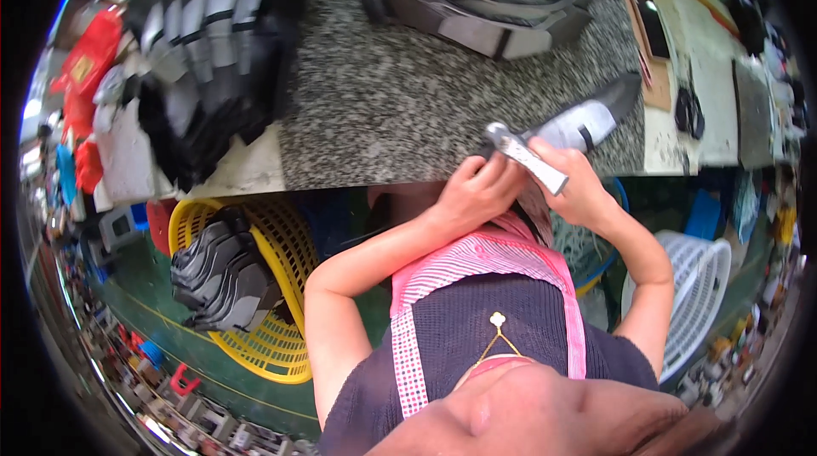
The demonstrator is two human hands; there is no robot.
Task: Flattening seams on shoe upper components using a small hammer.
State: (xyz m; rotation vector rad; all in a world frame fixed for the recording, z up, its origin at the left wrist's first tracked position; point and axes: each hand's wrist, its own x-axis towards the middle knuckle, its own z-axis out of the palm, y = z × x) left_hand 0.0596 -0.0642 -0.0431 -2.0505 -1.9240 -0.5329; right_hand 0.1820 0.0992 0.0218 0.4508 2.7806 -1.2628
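My right hand (pixel 574 184) is closed round a hammer (pixel 532 162), whose metal head slants across in front of my fingers; the grip hides its handle. Beneath it, at the near edge of the speckled stone slab (pixel 366 116), lies a dark, curved shoe-upper piece (pixel 587 122) with a pale grey patch and a black strip. My left hand (pixel 481 192) is at the piece's near-left end, fingers bent and pressed down. What those fingers pinch is partly hidden by the hand and the hammer.
A stack of similar dark pieces (pixel 477 5) sits at the slab's far side, another bundle (pixel 204 48) at the left. Below stands a yellow basket (pixel 294 286) holding more pieces. A white basket (pixel 698 286) is low right. Black scissors (pixel 689 111) and a phone (pixel 649 22) lie right.
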